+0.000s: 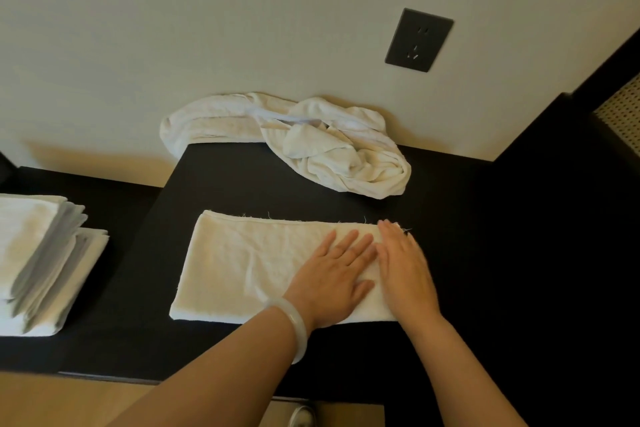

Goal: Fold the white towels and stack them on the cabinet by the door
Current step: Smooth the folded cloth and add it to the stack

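While both hands lie flat on it, the folded towel (256, 260) rests as a long white rectangle on the black table (467, 236), its long side running left to right. The left hand (332, 274) presses on the towel's right part with straight, slightly spread fingers, and the right hand (405, 267) lies just beside it over the towel's right end, fingers straight and close together. Neither hand grips anything. A pale bracelet (294, 329) sits on the left wrist.

Behind the folded towel, apart from it, a heap of crumpled white towels (311, 146) lies at the back of the table, touching the wall (173, 28). Well to the left, a stack of folded towels (38, 263) stands at the edge of the view, its upper layers shifted over the lower ones. A dark socket (419, 40) is set in the pale wall above the heap. Below the table's front edge a light floor (52, 402) shows, with the tip of a shoe (303, 416).
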Action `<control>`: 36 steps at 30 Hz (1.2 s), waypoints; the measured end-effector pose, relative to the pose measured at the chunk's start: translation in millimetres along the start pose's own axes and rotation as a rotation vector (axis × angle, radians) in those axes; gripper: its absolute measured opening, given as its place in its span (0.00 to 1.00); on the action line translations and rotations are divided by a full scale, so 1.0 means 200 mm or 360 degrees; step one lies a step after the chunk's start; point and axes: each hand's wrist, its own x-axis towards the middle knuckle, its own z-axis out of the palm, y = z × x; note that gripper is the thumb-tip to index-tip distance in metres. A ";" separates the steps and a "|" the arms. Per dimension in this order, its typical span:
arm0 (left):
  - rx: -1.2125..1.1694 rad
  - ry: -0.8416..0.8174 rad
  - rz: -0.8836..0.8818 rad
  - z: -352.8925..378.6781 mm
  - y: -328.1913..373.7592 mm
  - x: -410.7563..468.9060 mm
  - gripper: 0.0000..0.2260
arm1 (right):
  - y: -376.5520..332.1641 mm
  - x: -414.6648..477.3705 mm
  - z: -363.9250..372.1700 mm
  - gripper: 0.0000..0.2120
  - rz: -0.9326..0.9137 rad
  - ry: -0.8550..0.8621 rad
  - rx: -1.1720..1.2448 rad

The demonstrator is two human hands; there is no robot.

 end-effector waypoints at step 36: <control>-0.0919 0.0763 -0.1641 -0.18 -0.41 -0.91 0.05 | -0.90 0.05 0.19 0.25 -0.0977 -0.0332 -0.0082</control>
